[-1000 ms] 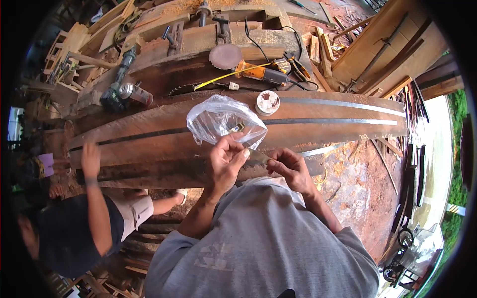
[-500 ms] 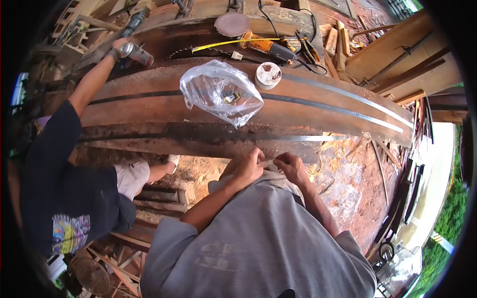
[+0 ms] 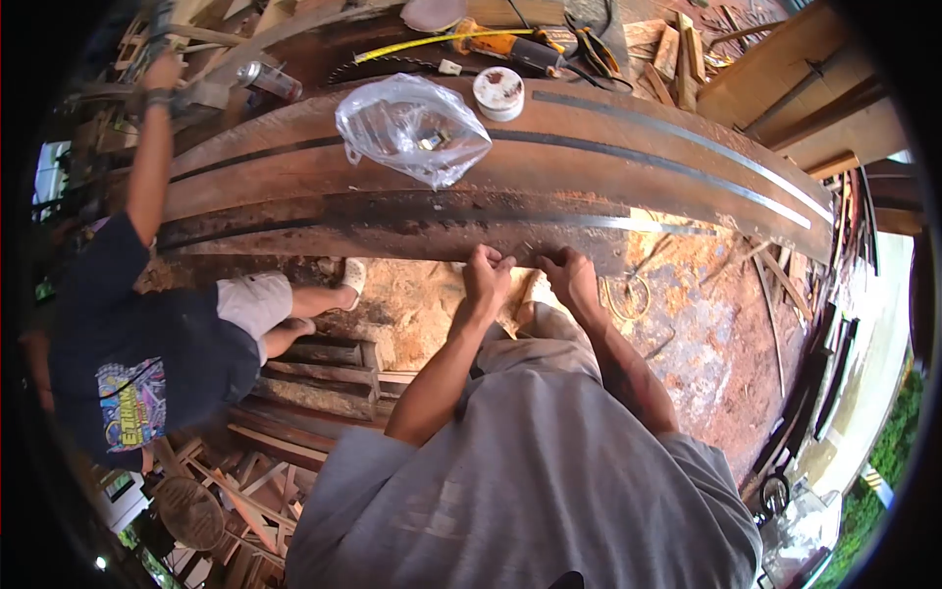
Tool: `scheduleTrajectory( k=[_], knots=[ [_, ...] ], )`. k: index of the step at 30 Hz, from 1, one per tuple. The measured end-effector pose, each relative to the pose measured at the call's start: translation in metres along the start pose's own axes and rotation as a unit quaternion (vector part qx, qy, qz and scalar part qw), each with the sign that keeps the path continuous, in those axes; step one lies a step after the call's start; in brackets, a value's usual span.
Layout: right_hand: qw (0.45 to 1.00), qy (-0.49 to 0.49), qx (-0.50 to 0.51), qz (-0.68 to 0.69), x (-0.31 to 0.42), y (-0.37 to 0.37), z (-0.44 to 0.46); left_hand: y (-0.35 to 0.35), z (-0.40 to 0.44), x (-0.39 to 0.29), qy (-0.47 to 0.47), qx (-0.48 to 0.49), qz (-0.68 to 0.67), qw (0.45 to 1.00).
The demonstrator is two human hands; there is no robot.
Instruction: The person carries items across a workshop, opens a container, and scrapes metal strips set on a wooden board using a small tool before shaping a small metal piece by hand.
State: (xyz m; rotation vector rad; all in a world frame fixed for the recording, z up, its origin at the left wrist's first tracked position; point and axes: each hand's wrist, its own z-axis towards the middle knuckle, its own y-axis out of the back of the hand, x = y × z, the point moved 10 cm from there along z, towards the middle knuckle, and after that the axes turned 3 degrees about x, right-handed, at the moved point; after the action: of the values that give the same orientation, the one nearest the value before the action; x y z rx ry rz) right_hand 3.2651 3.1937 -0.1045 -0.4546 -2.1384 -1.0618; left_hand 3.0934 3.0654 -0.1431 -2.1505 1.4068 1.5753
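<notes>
My left hand point(image 3: 486, 282) is closed at the near edge of the dark wooden plank point(image 3: 392, 234), its thumb and fingers together. Just to its right, my right hand point(image 3: 571, 278) is also closed at the same edge. Whatever lies between the fingertips of either hand is too small to make out. Beyond them, a clear plastic bag point(image 3: 392, 118) with small metallic pieces inside rests on the curved brown boards. A round white tub point(image 3: 499, 93) with a stained lid stands beside the bag.
At the back lie an orange power tool point(image 3: 500, 44), a yellow tape point(image 3: 402, 44), pliers point(image 3: 597, 51) and a spray can point(image 3: 270, 80). A co-worker in a dark shirt point(image 3: 137, 344) stands at the left, one arm stretched toward another tool. Stacked timber point(image 3: 324, 373) lies on the floor.
Both my hands have lowered from beside the bag to the plank's near edge. The view has shifted, and the co-worker's arm has reached to the tool at the back left and moved it away.
</notes>
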Motion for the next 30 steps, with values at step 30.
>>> scheduleTrajectory(
  k=[30],
  knots=[
    [0.999, 0.016, -0.03, -0.017, 0.02, -0.016, 0.023, -0.012, -0.018, -0.043, -0.068, 0.091, 0.047, 0.992]
  ],
)
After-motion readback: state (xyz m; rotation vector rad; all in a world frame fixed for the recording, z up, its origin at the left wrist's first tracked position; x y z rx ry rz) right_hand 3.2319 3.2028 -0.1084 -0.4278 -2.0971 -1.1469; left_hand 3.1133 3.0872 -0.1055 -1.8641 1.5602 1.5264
